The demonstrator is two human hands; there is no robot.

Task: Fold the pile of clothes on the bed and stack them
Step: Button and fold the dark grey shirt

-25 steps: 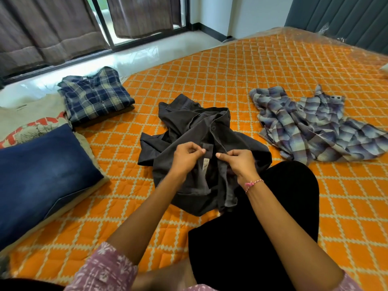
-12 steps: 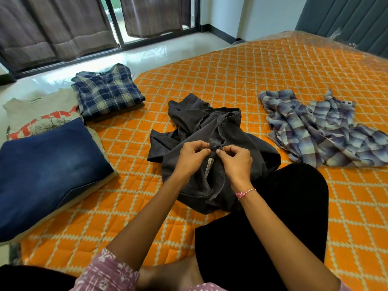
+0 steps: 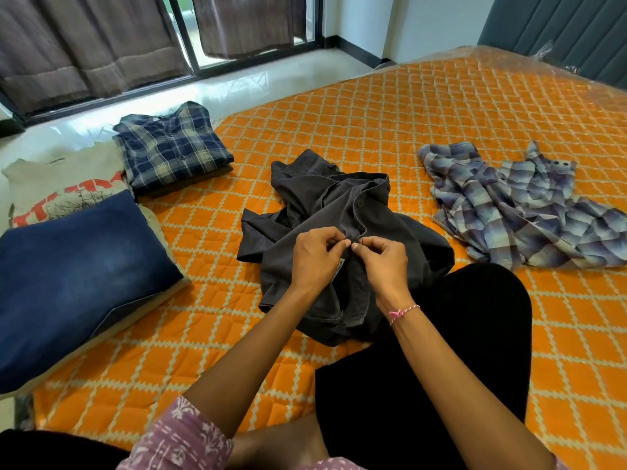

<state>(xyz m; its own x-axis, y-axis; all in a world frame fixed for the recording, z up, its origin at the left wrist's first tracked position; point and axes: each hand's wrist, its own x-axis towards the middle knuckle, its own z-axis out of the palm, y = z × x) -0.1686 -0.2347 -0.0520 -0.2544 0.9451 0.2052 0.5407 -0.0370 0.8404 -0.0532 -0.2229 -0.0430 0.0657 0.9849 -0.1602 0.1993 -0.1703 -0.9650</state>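
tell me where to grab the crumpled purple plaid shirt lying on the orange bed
Judging by its pose, take the crumpled purple plaid shirt at the raised peak with two buttons on its far side, coming from above. That ridge stands up off the orange quilted bed; the rest lies flat and spread.

1. Illumination: bright, even daylight. It enters through the window (image 3: 190, 32) at upper left, between the curtains (image 3: 84, 45).
2. Glare: the pale floor (image 3: 237, 86) below the window shows a washed-out sheen. Clear plastic (image 3: 509, 59) at the far edge of the bed reflects light.
3. Shadows: soft and shallow, lying close under the dark shirt (image 3: 339, 212) and beneath the forearms.
4. Distortion: wide-angle bending is evident; the window frame leans and the bed cover (image 3: 373, 123) pattern curves toward the edges.
5. Sharpness: the centre is acceptable; slight softness at the corners.
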